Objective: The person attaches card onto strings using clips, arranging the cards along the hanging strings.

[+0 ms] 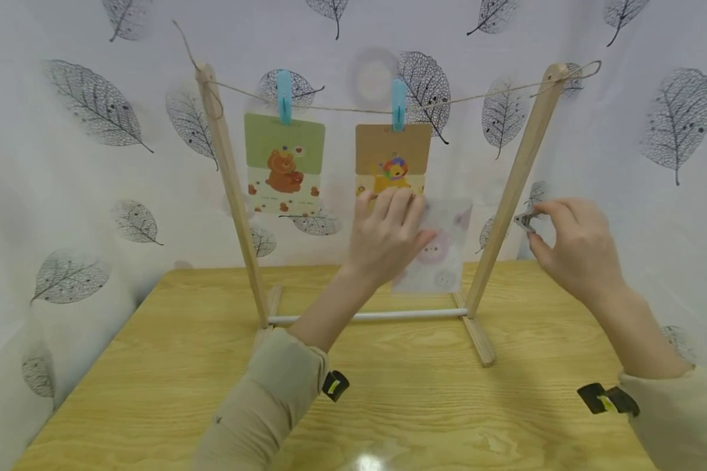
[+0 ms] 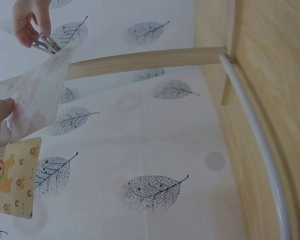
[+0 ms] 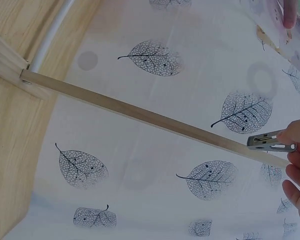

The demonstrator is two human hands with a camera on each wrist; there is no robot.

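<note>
My left hand pinches a pale card with faint pink and purple prints, its thumb on the face seen in the left wrist view. The card hangs from the fingers and reaches toward the right post. Beyond that post, my right hand pinches a small grey metal clothespin between thumb and fingertips. Behind the left hand, a brown lion card hangs from a twine line by a blue clothespin. Farther left, a green bear card hangs from another blue clothespin.
The twine runs between two slanted wooden posts on feet, joined low down by a white rod. This frame stands on a wood-grain table. A white curtain with leaf prints forms the backdrop.
</note>
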